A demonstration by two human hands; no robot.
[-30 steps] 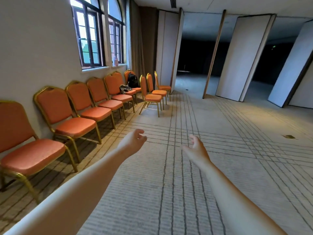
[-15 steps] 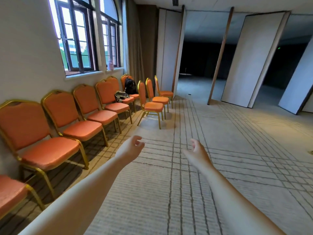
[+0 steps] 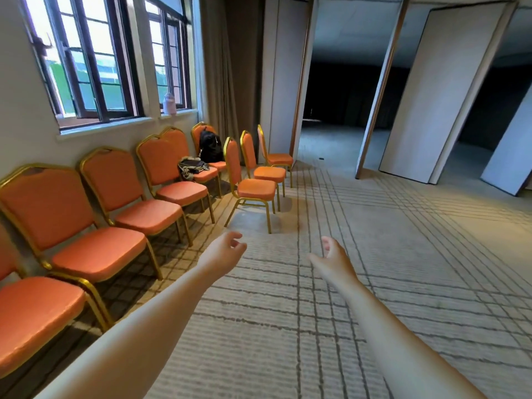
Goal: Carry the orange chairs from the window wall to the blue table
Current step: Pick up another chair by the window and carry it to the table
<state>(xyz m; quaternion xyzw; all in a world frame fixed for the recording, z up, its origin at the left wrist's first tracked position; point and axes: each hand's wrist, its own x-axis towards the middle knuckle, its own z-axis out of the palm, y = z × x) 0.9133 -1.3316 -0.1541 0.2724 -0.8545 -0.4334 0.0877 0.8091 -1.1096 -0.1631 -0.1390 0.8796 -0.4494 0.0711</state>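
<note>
Several orange chairs with gold frames line the window wall on the left, the nearest full one close beside my left arm. Three more orange chairs stand turned sideways ahead, the closest just beyond my hands. My left hand and my right hand are both stretched forward over the carpet, fingers loosely apart, holding nothing. No blue table is in view.
A black backpack and a bundle of clothing lie on the far chairs by the wall. A bottle stands on the window sill. Tall folding partition panels open onto a dark room ahead.
The view has advanced along the wall; the sideways chairs are nearer and the near wall chairs have slid past on the left. Both hands stay empty and outstretched.
</note>
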